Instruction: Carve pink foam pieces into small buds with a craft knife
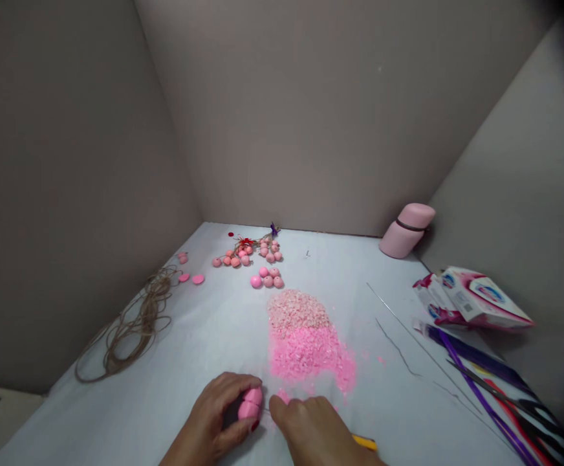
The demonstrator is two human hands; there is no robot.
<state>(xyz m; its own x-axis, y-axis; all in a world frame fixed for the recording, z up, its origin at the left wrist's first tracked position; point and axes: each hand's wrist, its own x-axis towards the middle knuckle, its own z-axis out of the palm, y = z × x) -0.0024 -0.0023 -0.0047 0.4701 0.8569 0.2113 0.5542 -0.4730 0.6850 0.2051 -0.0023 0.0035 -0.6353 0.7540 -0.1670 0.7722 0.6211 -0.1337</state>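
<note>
My left hand [221, 414] is closed around a rounded pink soap piece [249, 406] at the bottom of the view, with a groove running across it. Just to its right, my right hand [311, 424] is wrapped round a yellow-handled cutter knife [365, 443]; the handle's end sticks out behind the fist. A thin bit of blade shows between the hands, close to the soap. Beyond the hands lies a heap of bright pink shavings [306, 353], with a paler pink heap [296, 310] behind it.
Several pink balls [268, 278] sit behind the shavings, near tied ball bunches [243, 252]. Loose twine [141, 323] lies left, by flat pink discs [198, 279]. On the right are wires [398, 346], soap boxes [486, 298], scissors [505, 395], ribbons [476, 388] and a pink flask [407, 231]. Walls enclose the table.
</note>
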